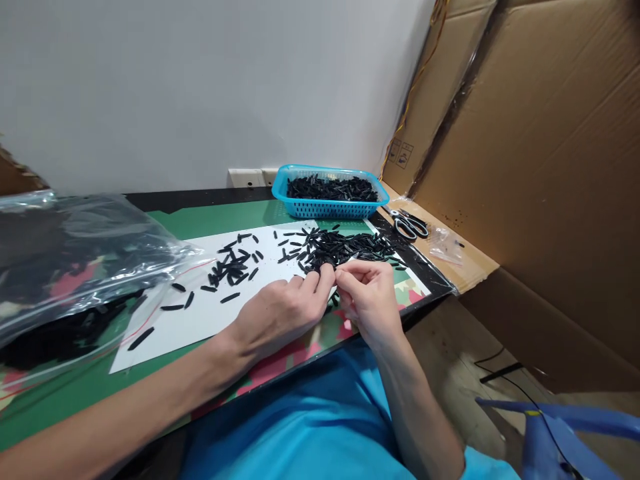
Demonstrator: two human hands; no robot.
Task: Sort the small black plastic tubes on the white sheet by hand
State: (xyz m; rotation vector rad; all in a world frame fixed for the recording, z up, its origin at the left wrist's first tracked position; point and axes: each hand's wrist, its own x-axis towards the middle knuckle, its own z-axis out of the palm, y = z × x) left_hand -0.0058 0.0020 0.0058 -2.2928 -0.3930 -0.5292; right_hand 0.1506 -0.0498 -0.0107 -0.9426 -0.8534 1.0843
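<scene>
My left hand and my right hand meet at the near edge of a pile of small, slim black pieces. Fingers and thumbs are pinched together on both hands, their tips nearly touching. What lies between the fingertips is too small and too hidden to name. Beneath the pile is a white sheet, which also carries a looser cluster of the same black pieces left of my hands, with several strays further left. Behind the pile stands a blue plastic basket filled with similar black pieces.
Large clear zip bags with dark contents cover the table's left side. Scissors and a small clear bag lie to the right, beside a tall cardboard wall. A blue chair stands at lower right.
</scene>
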